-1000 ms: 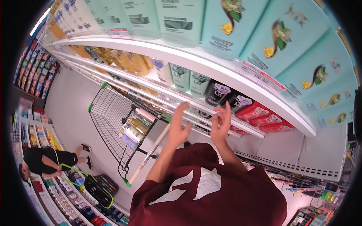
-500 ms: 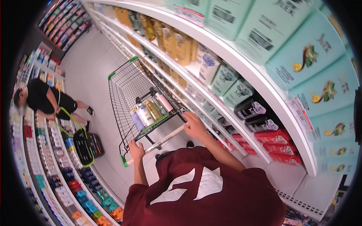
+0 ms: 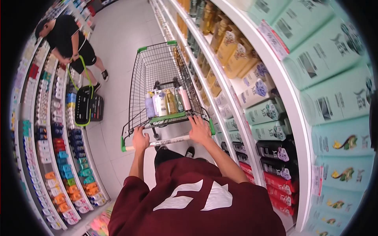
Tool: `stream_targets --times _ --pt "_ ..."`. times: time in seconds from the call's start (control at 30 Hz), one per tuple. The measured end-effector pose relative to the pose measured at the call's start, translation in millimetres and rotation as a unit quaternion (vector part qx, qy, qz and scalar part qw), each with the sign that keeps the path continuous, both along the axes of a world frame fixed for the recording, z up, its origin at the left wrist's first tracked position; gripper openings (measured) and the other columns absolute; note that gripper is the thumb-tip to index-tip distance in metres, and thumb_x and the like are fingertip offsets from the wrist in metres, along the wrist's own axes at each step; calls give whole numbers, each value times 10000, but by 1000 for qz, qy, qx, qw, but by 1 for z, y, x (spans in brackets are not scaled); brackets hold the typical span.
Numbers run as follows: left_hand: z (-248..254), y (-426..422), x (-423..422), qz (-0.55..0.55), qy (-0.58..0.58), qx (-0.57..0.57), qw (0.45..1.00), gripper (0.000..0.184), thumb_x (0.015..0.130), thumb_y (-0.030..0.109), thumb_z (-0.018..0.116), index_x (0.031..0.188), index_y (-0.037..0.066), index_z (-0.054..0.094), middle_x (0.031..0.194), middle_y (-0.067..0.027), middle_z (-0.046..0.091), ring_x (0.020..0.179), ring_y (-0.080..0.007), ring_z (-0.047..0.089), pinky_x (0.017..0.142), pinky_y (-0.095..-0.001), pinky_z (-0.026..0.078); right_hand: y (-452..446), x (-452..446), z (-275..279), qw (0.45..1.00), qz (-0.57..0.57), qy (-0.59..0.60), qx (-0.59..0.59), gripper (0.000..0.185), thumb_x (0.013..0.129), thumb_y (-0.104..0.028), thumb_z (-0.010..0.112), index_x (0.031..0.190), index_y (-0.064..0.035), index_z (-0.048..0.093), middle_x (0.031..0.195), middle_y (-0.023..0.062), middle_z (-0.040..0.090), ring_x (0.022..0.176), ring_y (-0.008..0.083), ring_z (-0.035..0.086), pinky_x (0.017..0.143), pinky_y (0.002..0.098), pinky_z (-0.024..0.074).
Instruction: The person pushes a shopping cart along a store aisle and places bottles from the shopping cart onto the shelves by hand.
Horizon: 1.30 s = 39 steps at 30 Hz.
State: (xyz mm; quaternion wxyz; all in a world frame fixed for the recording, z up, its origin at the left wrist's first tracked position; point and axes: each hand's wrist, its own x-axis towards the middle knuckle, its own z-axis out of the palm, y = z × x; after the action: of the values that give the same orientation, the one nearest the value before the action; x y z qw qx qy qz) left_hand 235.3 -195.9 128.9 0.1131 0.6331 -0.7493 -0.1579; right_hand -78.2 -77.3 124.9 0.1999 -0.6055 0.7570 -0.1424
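My left hand point(image 3: 140, 138) rests on the left part of the cart handle point(image 3: 169, 141), fingers over the bar. Near the handle's right end, my right hand point(image 3: 200, 129) lies on the bar, its fingers pointing forward over it. Beyond the handle stands the wire shopping cart point(image 3: 154, 62) with green corners. Several bottles are upright in a row at its near end: a lavender one point(image 3: 149, 106), a white one point(image 3: 160, 104), a golden one point(image 3: 171, 103), a clear greenish one and a pink one point(image 3: 184, 98).
Shelves of bottles point(image 3: 271, 112) run along the right side, close to the cart. Left shelves point(image 3: 59, 157) hold many small packages. A person point(image 3: 71, 41) in black stands at the left with a black basket point(image 3: 83, 106) on a green handle. Tiled floor point(image 3: 118, 23) lies ahead.
Both hands have come down from near the right shelf onto the cart handle. The view has turned, so the cart now points straight ahead, and the other person appears higher.
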Motion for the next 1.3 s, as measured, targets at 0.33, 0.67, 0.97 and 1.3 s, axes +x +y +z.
stream_targets --times 0.33,0.67,0.97,1.3 --pt "3 -37 -3 21 -6 28 999 425 870 193 615 1284 103 637 1391 -110 565 1248 -326 583 1017 -445 504 -52 -7 10 998 3 -6 56 774 821 -224 621 1550 -114 386 1567 149 402 1502 315 294 1149 597 333" --pt "-11 -92 -4 -35 -37 -8 999 429 839 205 641 1247 84 587 1305 -91 571 1279 -284 526 1124 -530 355 -121 -18 17 999 -15 -6 45 616 815 -216 663 1394 -67 513 1433 148 494 1407 320 400 1072 511 439" --pt "-6 -171 -10 -99 -67 10 993 398 810 188 648 1169 45 555 1111 -129 592 1187 -316 560 1171 -543 294 -185 -21 12 999 -30 -33 20 577 783 -174 643 1342 -66 544 1370 153 539 1356 325 463 1021 511 480" --pt "-33 -324 -12 -101 97 368 919 338 927 312 492 876 66 718 715 -178 704 703 -386 695 694 -507 539 -265 -35 7 999 -18 -19 19 536 782 -138 622 1313 -89 563 1400 146 536 1333 321 502 1000 490 509"
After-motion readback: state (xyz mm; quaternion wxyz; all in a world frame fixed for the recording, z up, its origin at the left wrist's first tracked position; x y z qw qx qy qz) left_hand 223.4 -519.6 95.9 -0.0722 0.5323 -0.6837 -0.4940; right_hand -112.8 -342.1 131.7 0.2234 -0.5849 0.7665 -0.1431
